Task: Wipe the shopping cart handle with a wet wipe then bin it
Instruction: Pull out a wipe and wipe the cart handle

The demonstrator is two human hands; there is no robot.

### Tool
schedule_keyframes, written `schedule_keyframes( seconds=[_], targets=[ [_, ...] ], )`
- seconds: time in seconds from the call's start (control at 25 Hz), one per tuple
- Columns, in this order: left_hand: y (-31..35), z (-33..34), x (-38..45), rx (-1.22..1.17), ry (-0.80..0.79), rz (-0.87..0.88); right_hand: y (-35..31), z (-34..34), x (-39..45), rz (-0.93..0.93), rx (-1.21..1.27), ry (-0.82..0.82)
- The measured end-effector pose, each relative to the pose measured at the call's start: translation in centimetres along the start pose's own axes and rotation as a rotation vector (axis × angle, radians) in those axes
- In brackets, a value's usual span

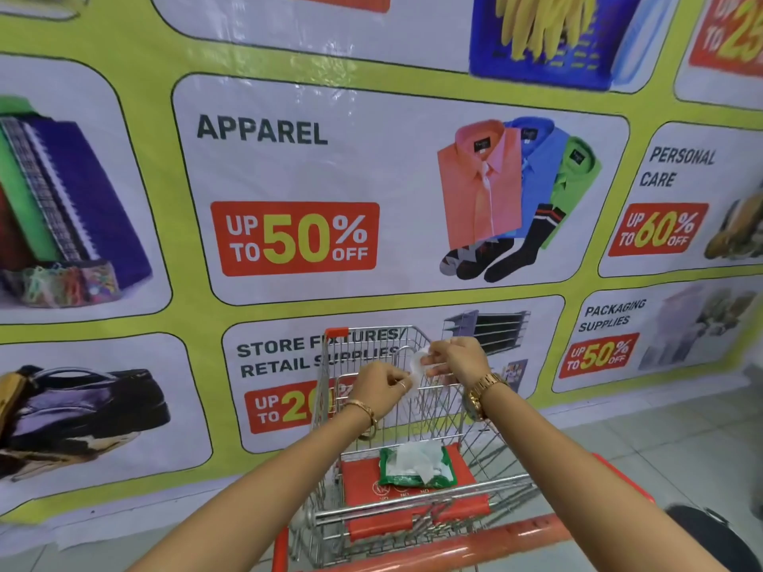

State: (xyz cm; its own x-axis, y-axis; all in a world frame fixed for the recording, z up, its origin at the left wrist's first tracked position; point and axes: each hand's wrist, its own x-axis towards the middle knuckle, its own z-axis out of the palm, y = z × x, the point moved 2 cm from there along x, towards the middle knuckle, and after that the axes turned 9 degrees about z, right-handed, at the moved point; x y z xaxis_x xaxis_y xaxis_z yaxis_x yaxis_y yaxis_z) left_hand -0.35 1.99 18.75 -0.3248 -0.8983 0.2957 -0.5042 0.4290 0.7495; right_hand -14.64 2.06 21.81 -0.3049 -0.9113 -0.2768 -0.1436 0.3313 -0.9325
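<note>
A wire shopping cart stands in front of me, its orange handle running across the bottom of the view. Both my arms reach out over the basket. My left hand and my right hand pinch a small white wet wipe between them, held up in the air above the cart. A green wet wipe pack lies on the red child seat flap, with a white sheet sticking out of its opening.
A large printed sale banner covers the wall right behind the cart. Pale floor tiles extend to the right. A dark object sits at the lower right edge.
</note>
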Motion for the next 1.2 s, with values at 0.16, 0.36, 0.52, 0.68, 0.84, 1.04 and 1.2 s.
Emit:
schedule_keyframes(
  seconds=[0.16, 0.36, 0.52, 0.68, 0.84, 1.04, 1.2],
  targets=[
    [-0.4, -1.2, 0.3, 0.030, -0.011, 0.011, 0.0, -0.1, -0.7, -0.030, -0.091, 0.124],
    [-0.4, -1.8, 0.1, -0.008, -0.080, -0.043, 1.4, -0.5, -1.0, 0.053, 0.034, 0.138],
    [-0.2, -2.1, -0.2, -0.114, -0.138, -0.065, 2.2, -0.9, -1.1, 0.196, 0.299, 0.049],
    [1.1, -2.3, -0.5, -0.164, -0.121, -0.075, 2.2, -0.6, -0.5, 0.242, 0.359, -0.033],
    [2.5, -1.6, -0.7, -0.243, 0.007, -0.190, 2.4, -0.5, 0.0, 0.344, 0.515, -0.032],
    [3.2, -1.2, -1.6, -0.362, 0.152, -0.308, 2.6, -2.8, -1.9, 0.277, 0.551, -0.224],
    [3.9, -0.5, -2.8, -0.452, 0.177, -0.342, 2.8, -3.6, -3.4, 0.224, 0.286, -0.277]
  ],
)
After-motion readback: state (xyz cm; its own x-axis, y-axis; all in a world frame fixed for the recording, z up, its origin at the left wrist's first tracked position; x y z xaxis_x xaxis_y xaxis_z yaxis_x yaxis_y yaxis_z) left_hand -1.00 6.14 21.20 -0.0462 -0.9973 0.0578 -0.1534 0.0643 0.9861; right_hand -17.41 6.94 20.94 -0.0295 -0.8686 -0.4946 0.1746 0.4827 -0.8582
